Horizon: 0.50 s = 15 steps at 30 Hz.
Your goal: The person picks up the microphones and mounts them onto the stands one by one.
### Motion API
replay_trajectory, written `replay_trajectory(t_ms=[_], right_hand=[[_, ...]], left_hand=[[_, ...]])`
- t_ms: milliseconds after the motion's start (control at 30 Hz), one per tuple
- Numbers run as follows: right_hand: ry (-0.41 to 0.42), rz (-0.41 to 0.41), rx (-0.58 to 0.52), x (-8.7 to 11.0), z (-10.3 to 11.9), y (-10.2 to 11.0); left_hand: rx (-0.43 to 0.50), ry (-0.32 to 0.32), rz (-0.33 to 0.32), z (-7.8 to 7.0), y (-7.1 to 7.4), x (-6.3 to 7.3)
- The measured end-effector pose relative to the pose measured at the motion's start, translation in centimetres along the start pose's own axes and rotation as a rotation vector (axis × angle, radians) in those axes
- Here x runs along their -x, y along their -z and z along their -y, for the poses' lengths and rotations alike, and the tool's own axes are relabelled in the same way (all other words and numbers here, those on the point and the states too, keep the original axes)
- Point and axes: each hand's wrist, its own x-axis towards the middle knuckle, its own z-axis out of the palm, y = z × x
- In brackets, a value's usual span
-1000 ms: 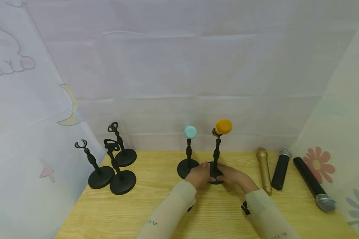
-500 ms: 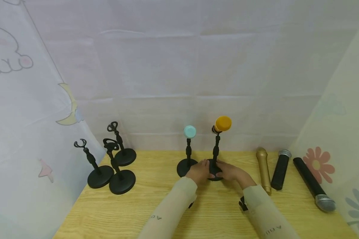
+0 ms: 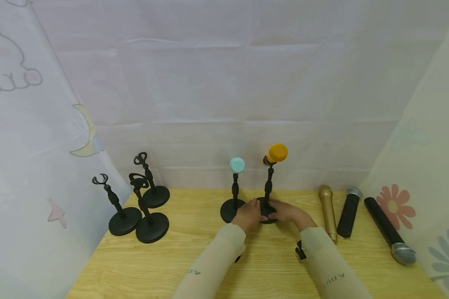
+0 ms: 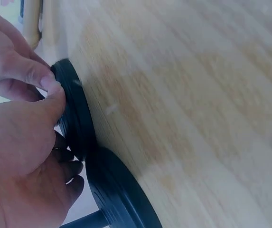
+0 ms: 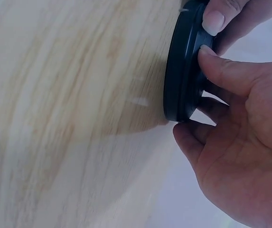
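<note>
Near the back of the table, a black microphone stand (image 3: 269, 187) bears an orange-ended microphone (image 3: 277, 153). My left hand (image 3: 248, 215) holds the left side of its round base (image 4: 76, 111), thumb on top. From the right, my right hand (image 3: 289, 214) grips the same base, its thumb on the upper face in the right wrist view and its fingers round the rim. The two thumbs nearly meet. Just to the left stands another black stand (image 3: 235, 189) with a teal-ended microphone (image 3: 237, 165). Its base (image 4: 121, 194) appears to touch the held one in the left wrist view.
Several black stands without microphones, such as the front one (image 3: 152, 227), are grouped at the left. On the right lie a gold microphone (image 3: 328, 214), a black microphone (image 3: 349, 214) and a longer black one (image 3: 387, 226). A pale cloth (image 3: 194, 145) hangs behind the table.
Both hands have slid the stand with the orange-ended microphone slightly back and to the left, nearer the teal one. The other stands and the loose microphones stay in place.
</note>
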Motion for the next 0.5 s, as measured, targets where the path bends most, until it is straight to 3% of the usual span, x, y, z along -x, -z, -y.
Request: replay_trajectory(t_ms=[167,267,500], right_hand=[[0.013,0.003,-0.014,-0.6,-0.1,-0.2],[0.024,0.004,-0.014,-0.6,-0.2,-0.3],[0.079,-0.041,0.037,-0.1,-1.0,-0.8]], left_hand=[[-0.043,0.002,0.0,0.3,-0.4,0.7],[-0.09,-0.039,-0.028,0.8,-0.7,1.3],[-0.058,-0.178,-0.129,2.5,-1.8,2.9]])
